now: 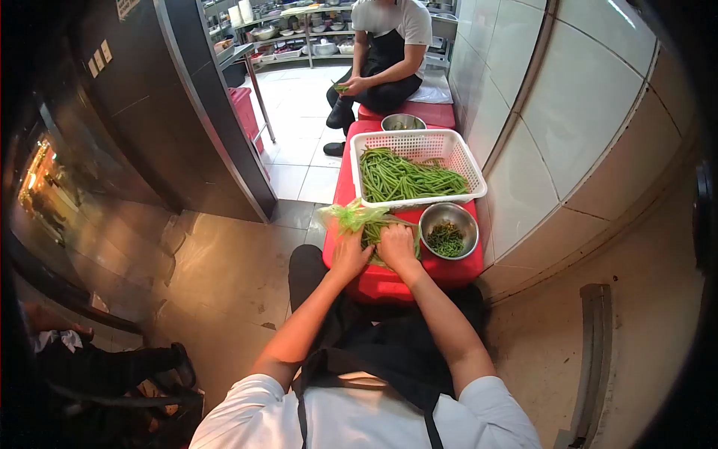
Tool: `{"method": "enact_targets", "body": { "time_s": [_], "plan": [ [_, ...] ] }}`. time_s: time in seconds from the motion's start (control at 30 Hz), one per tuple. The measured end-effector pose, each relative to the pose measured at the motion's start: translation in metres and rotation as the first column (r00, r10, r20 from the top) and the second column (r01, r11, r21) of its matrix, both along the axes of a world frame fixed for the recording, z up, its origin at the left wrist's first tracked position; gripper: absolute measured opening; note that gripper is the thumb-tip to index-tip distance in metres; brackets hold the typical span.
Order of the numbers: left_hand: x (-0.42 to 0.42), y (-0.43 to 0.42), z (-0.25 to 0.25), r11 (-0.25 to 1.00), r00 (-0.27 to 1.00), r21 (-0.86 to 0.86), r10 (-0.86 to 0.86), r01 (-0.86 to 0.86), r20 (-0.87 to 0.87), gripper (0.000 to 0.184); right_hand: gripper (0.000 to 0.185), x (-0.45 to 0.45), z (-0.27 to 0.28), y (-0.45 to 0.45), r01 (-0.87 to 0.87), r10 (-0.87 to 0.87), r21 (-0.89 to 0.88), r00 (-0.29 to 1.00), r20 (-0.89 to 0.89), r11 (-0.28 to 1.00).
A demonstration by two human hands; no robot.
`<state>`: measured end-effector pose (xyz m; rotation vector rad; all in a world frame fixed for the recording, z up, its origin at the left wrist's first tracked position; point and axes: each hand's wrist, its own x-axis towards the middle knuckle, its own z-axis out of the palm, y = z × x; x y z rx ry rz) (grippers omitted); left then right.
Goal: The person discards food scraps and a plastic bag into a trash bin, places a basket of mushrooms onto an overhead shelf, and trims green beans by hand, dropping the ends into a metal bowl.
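Observation:
A light green see-through plastic bag (354, 215) of green beans (378, 231) lies on the red seat in front of me. My left hand (349, 256) is closed on the near left side of the bag, its thumb toward the beans. Over the beans, at the bag's right side, my right hand (397, 244) is curled with the fingers pointing down; the fingertips are hidden. Just right of it stands a steel bowl (470, 215) holding short trimmed bean ends (446, 240). Beyond the bag, a white perforated basket (458, 150) holds a heap of long green beans (407, 176).
The red box-like seat (378, 284) carries these things along a tiled wall (561, 150). Behind the basket is a second steel bowl (404, 118). A co-worker (389, 52) sits facing me, holding green beans. A dark door panel (172, 97) stands left, kitchen shelves (321, 35) far back.

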<state>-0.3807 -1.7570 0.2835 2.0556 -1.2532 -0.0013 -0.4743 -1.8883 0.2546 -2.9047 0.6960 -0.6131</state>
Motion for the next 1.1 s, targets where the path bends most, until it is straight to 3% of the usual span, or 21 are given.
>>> {"method": "enact_targets", "body": {
  "time_s": [0.13, 0.23, 0.33, 0.37, 0.47, 0.6, 0.8, 0.9, 1.0, 1.03, 1.1],
  "plan": [
    [-0.001, 0.000, -0.009, 0.996, 0.985, 0.061, 0.074, -0.065, -0.153, 0.075, 0.020, -0.007, 0.009, -0.004, -0.028, 0.029, -0.008, 0.990, 0.136, 1.000],
    [-0.003, -0.002, -0.003, 0.982, 0.988, -0.111, 0.155, -0.154, -0.006, 0.074, 0.024, -0.012, 0.006, -0.003, -0.036, 0.030, 0.091, 0.997, 0.068, 0.995],
    [0.003, -0.006, 0.002, 0.969, 0.977, -0.125, 0.215, -0.215, -0.007, 0.071, 0.029, -0.016, 0.005, -0.001, -0.080, 0.077, 0.161, 0.997, 0.023, 0.984],
    [0.004, -0.006, 0.006, 0.975, 0.978, -0.089, 0.197, -0.202, -0.067, 0.069, 0.032, -0.017, 0.008, -0.001, -0.100, 0.096, 0.166, 0.995, 0.032, 0.981],
    [0.007, -0.009, 0.005, 0.969, 0.972, -0.097, 0.232, -0.229, 0.022, 0.066, 0.040, -0.022, 0.018, 0.000, -0.177, 0.147, 0.133, 0.967, 0.206, 0.975],
    [0.001, -0.014, 0.004, 0.969, 0.968, -0.082, 0.223, -0.233, -0.118, 0.060, 0.040, -0.026, 0.030, 0.000, -0.135, 0.098, 0.297, 0.986, 0.135, 0.945],
    [-0.012, -0.014, -0.001, 0.978, 0.981, -0.119, 0.160, -0.172, -0.106, 0.052, 0.027, -0.017, 0.011, -0.008, -0.107, 0.058, 0.249, 0.979, 0.197, 0.963],
    [-0.016, -0.013, -0.004, 0.979, 0.978, -0.158, 0.096, -0.126, -0.182, 0.042, 0.026, -0.014, 0.011, -0.011, -0.247, 0.178, 0.328, 0.958, 0.227, 0.912],
    [-0.011, -0.011, -0.012, 0.996, 0.960, -0.032, 0.074, -0.085, -0.268, 0.034, 0.026, -0.016, 0.008, -0.019, -0.388, 0.290, 0.293, 0.899, 0.327, 0.874],
    [-0.013, -0.011, -0.011, 0.983, 0.981, -0.168, 0.039, -0.072, -0.189, 0.027, 0.026, -0.018, 0.009, -0.019, -0.386, 0.270, 0.288, 0.889, 0.370, 0.876],
    [-0.015, -0.012, -0.010, 0.984, 0.979, -0.166, 0.035, -0.069, -0.199, 0.026, 0.026, -0.023, 0.029, -0.018, -0.353, 0.224, 0.381, 0.912, 0.343, 0.855]
  ]
}}
